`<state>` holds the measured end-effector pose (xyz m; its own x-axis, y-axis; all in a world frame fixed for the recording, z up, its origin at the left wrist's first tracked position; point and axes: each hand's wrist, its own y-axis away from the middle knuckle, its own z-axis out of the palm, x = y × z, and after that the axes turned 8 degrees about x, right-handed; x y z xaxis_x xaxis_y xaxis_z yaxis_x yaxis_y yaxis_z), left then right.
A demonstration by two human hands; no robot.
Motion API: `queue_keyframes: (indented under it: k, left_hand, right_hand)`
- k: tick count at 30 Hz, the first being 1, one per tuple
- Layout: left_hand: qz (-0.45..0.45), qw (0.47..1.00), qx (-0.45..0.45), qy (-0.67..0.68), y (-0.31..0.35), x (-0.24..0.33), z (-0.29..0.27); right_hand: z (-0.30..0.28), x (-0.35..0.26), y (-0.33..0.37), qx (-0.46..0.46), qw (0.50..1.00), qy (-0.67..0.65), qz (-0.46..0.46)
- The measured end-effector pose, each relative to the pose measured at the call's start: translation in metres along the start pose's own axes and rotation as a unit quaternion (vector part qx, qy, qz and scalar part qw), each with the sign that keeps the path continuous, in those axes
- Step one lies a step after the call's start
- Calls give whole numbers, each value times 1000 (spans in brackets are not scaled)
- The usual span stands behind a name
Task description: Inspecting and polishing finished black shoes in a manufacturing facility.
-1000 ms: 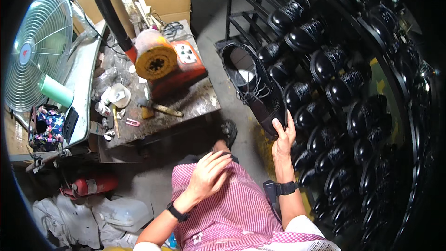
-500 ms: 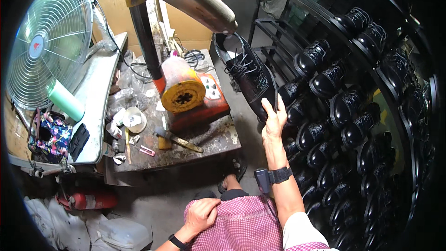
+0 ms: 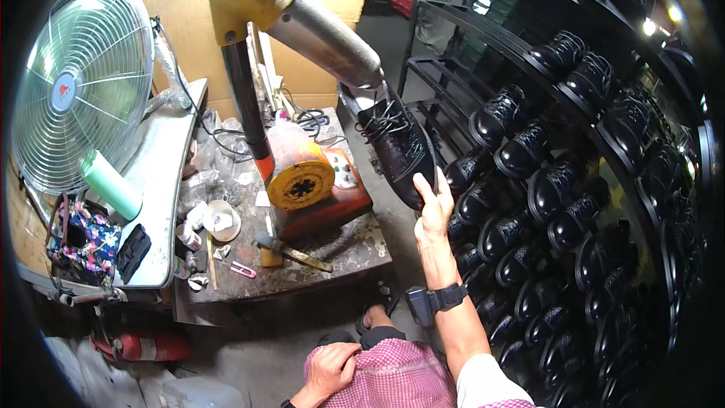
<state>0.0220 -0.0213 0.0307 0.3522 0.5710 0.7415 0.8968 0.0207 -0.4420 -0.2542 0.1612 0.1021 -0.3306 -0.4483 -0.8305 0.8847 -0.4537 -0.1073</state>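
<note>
My right hand [image 3: 435, 211] grips a black lace-up leather shoe [image 3: 400, 153] by its toe, thumb on the upper. The shoe tilts with its heel end up and away from me. Its opening lies under the tapered metal end of a yellow and grey machine arm [image 3: 332, 39]; whether they touch I cannot tell. My left hand [image 3: 333, 366] rests on my lap against a pink checked apron [image 3: 404, 374], fingers curled in, with nothing visible in them.
The machine's orange base [image 3: 325, 204] stands on a worn workbench [image 3: 362, 249] with a hammer [image 3: 294, 253] and a white cup [image 3: 221, 219]. Black racks full of similar shoes [image 3: 555, 189] fill the right. A large fan [image 3: 83, 87] and green bottle [image 3: 110, 183] stand left.
The view has shifted, so more of the machine arm shows. The shoe sits closer under the arm's end, its heel now partly behind it. My left hand stays on my lap.
</note>
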Motion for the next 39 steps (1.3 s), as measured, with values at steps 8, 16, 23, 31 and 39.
queue_keyframes:
  k: [8,16,23,31,39]
  left_hand:
    - [10,1000,-5,-11,5,-4,11]
    - [-42,998,-55,0,22,-5,20]
    - [-31,997,-72,-15,24,-20,25]
    - [-73,994,-78,7,19,-22,15]
    - [-105,994,-31,9,27,-8,-18]
  right_hand:
    - [-165,-42,98,-1,988,16,151]
    - [-433,-176,331,185,918,217,276]
    - [-547,-166,506,571,781,-60,244]
    - [-644,-98,443,628,751,-184,93]
    - [-712,-72,345,607,724,-24,328]
